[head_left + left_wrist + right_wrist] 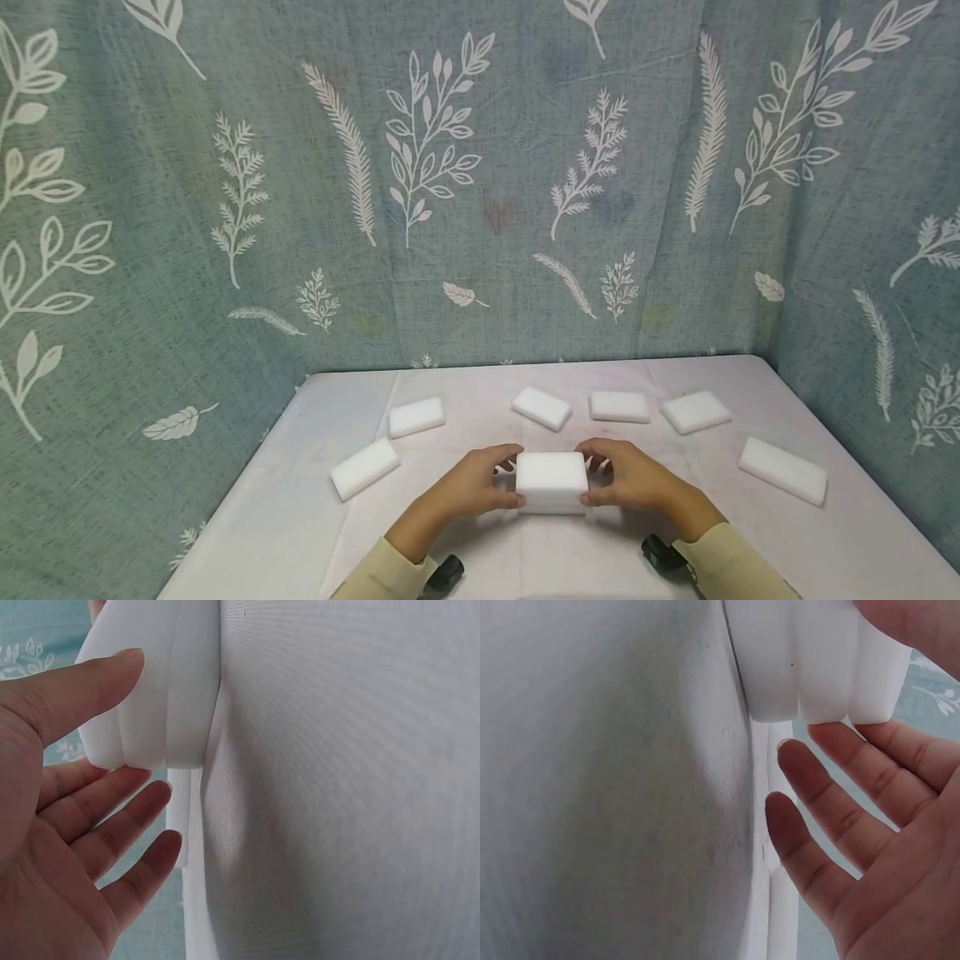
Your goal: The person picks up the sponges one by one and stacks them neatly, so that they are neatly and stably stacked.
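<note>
A stack of three white, rectangular, foam-like blocks (551, 479) is set near the middle of the pale, cloth-covered worktop (525, 554), its lowest block resting on the cloth. Its left end is pinched by the left hand (480, 482) and its right end by the right hand (628, 477), between thumb and foremost fingers; the outer fingers of both hands are held clear. Six loose white blocks (783, 471) are scattered to both sides and behind. The step in hand is judged to be squaring the stack. Light, equal pressure is best applied from both ends, since soft foam could be dented; the edges should be kept flush, and both grips should be released together so that the top block is not dragged askew.
</note>
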Demonstrator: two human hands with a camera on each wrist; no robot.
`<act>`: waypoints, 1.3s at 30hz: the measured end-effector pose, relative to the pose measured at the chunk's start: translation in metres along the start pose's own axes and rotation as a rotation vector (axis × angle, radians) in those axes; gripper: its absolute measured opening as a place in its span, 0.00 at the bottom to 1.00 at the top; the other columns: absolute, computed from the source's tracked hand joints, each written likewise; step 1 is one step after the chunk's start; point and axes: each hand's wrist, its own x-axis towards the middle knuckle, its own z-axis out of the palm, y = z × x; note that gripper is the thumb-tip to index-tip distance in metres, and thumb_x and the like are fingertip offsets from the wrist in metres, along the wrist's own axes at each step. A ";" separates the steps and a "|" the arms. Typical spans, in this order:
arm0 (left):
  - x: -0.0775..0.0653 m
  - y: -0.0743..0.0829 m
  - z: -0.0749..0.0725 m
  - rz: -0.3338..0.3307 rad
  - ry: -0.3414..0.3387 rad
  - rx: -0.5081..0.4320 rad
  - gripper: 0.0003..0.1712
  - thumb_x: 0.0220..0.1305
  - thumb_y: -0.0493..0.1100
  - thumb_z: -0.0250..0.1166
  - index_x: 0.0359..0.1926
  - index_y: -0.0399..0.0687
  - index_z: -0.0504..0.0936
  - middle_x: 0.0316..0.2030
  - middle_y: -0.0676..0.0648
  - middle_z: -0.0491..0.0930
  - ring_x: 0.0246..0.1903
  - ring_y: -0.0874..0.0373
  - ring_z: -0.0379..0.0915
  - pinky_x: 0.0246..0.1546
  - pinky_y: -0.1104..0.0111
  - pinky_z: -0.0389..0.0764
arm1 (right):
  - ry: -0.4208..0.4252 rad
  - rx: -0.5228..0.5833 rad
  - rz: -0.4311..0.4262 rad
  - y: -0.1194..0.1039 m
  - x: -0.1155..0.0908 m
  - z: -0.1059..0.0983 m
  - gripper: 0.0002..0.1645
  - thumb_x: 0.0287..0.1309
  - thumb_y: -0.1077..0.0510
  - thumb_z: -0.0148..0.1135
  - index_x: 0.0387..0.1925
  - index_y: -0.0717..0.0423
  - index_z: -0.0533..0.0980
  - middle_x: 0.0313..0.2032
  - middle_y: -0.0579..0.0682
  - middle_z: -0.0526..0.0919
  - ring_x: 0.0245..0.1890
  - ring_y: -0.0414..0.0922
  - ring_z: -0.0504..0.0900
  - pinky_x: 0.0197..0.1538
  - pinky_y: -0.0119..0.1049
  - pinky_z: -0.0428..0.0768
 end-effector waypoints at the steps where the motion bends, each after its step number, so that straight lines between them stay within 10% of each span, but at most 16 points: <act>1: 0.000 0.000 0.000 0.000 0.000 -0.001 0.43 0.48 0.54 0.77 0.64 0.47 0.72 0.50 0.57 0.78 0.50 0.60 0.75 0.50 0.63 0.77 | -0.002 -0.001 -0.003 0.000 0.000 0.000 0.34 0.43 0.45 0.78 0.52 0.49 0.76 0.43 0.39 0.77 0.41 0.46 0.79 0.45 0.43 0.80; 15: -0.003 0.001 -0.007 0.016 -0.013 0.013 0.45 0.50 0.55 0.76 0.67 0.44 0.70 0.54 0.53 0.77 0.52 0.57 0.74 0.52 0.62 0.76 | 0.023 -0.008 -0.002 -0.001 0.000 0.003 0.43 0.45 0.39 0.76 0.58 0.56 0.73 0.47 0.40 0.77 0.47 0.47 0.77 0.48 0.43 0.80; 39: -0.029 -0.059 -0.081 -0.182 0.127 0.187 0.34 0.51 0.43 0.76 0.59 0.41 0.77 0.47 0.44 0.80 0.47 0.50 0.76 0.46 0.55 0.78 | 0.037 0.007 -0.017 0.002 0.001 0.004 0.38 0.45 0.40 0.76 0.55 0.51 0.74 0.44 0.38 0.77 0.45 0.44 0.78 0.46 0.39 0.80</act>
